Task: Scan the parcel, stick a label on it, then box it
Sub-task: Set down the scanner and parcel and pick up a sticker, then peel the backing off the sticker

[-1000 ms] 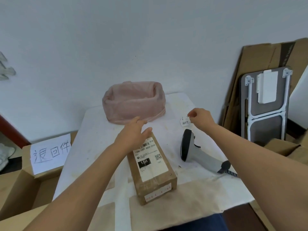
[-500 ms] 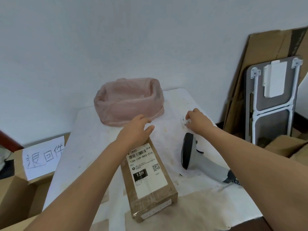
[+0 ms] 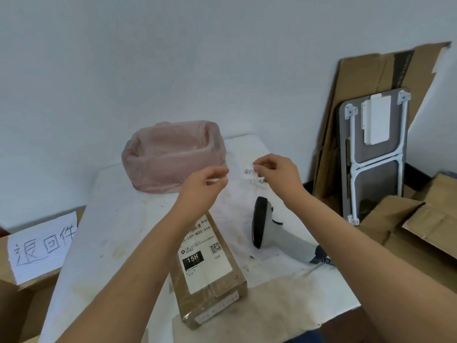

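label lifted above the table, parcel lying flat below

the right hand point(image 3: 278, 173) is raised over the far side of the white-covered table point(image 3: 118, 219), thumb and forefinger pinched on the edge of a small white label point(image 3: 248, 172) with handwritten characters on it. a second small slip point(image 3: 262, 182) shows just under that hand; whether it lies on the table or hangs from the fingers cannot be told.

the left hand point(image 3: 204, 186) hovers beside it, apart from the label, fingers curled with thumb and forefinger nearly meeting; it grips nothing that can be seen.

the brown cardboard parcel point(image 3: 210, 273) lies flat on the table under the left forearm, printed shipping label face up, reading "15h" and "a03-210". neither hand touches it.

the handheld barcode scanner point(image 3: 265, 231) lies on the table to the right of the parcel, near it but not touching, head toward the far side.

a pink plastic-lined bin point(image 3: 173, 154) stands at the back of the table. at left, off the table, an open cardboard box point(image 3: 14, 300) carries a handwritten paper sign point(image 3: 42, 246). at right, a folded table point(image 3: 373, 149) leans against flattened cardboard point(image 3: 366, 70).
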A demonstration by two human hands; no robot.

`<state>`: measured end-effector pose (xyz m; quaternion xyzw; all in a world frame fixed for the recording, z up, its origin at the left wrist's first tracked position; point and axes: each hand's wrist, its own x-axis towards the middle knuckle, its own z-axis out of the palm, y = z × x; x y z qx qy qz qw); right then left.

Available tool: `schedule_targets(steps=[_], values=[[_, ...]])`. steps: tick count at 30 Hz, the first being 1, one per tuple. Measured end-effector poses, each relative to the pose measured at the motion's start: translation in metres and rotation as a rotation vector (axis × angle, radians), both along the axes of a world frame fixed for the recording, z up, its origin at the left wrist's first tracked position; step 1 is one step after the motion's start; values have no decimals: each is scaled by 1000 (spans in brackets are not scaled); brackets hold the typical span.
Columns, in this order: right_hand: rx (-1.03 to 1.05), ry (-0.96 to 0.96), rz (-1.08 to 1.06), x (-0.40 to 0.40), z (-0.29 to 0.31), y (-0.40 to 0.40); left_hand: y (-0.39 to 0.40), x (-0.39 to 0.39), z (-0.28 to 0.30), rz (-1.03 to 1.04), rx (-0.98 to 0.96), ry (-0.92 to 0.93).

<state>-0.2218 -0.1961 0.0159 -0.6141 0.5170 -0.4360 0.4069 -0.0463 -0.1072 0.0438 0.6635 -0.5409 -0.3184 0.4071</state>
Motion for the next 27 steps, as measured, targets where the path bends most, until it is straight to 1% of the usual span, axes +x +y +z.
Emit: schedule_targets(steps=[2,4,7,10,13,16,18,21,27], values=[[38,-83,37,4,3,20,11,0,0,31,-1,134],[57,-108,72,9,4,40,25,1,0,47,11,217],[41,-104,133,16,5,70,47,1,-4,31,58,267],[22,-107,181,22,8,100,70,2,-9,65,83,305],[46,-179,198,27,9,125,89,4,-13,101,77,388],[153,-290,228,27,5,142,105,5,-13,146,71,475],[206,-289,253,26,1,151,113,4,-13,158,67,491],[222,-255,276,25,-5,162,120,1,-12,152,54,481],[240,-330,190,25,-10,167,129,2,-16,110,97,528]])
